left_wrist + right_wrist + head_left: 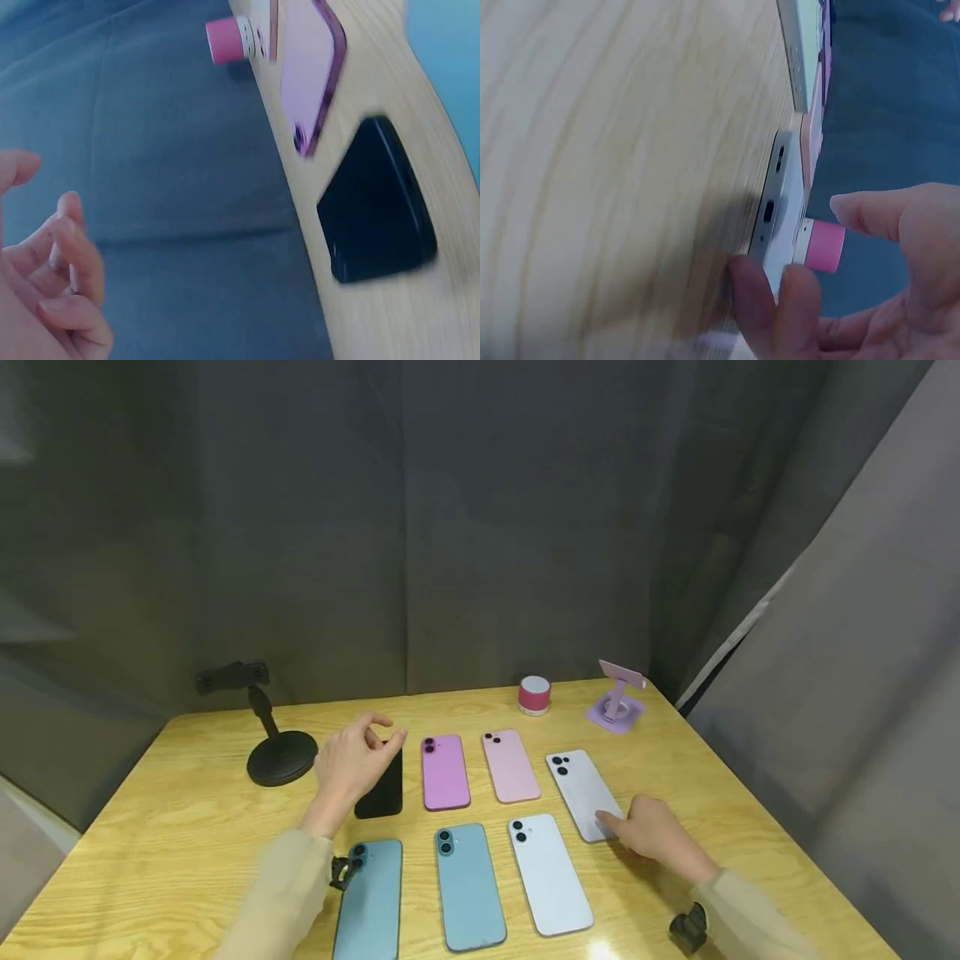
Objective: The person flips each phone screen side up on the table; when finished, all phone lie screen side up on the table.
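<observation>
My left hand is raised over a black phone, its fingers loosely bent and nothing between them. In the left wrist view that phone lies apart from the fingertips. My right hand is at the lower right part of a white phone, with the thumb overlapping its back in the head view. Seen from the right wrist, two fingertips are right at the edge of this phone, while the thumb stands away from it. The phone lies on the wooden table, cameras facing up.
A purple phone and a pink phone lie between the hands. Two teal phones and another white phone are in front. Behind stand a black phone stand, a pink speaker-like cylinder and a purple stand.
</observation>
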A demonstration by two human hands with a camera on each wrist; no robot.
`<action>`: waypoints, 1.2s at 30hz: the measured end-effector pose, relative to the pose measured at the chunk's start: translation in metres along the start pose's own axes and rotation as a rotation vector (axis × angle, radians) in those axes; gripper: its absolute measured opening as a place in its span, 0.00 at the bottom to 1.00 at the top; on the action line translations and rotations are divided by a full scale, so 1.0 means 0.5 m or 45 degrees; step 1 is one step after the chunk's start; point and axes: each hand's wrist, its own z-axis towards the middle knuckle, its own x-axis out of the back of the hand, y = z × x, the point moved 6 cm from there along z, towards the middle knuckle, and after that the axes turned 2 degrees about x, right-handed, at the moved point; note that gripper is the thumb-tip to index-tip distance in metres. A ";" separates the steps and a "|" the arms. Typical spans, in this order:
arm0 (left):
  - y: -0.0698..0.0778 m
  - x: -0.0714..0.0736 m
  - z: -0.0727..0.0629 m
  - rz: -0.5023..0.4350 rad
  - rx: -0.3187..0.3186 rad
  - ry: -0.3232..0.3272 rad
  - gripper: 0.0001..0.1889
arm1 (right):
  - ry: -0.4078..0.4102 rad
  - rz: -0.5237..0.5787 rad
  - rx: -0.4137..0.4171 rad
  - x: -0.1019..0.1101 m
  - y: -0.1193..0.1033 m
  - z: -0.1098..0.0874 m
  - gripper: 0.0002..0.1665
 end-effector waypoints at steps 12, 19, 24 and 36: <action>0.076 -0.152 -0.003 -0.071 0.055 -0.256 0.20 | -0.040 -0.242 0.010 -0.026 -0.022 0.015 0.66; 0.101 -0.220 -0.004 -0.357 0.045 -0.420 0.21 | -0.020 -0.316 0.047 -0.034 -0.042 0.029 0.66; 0.136 -0.271 -0.011 -0.445 0.009 -0.522 0.21 | -0.072 -0.329 -0.003 -0.041 -0.034 0.035 0.69; 0.228 -0.348 -0.055 -0.349 -0.184 -0.776 0.32 | -0.158 -0.295 -0.034 -0.051 -0.020 0.033 0.67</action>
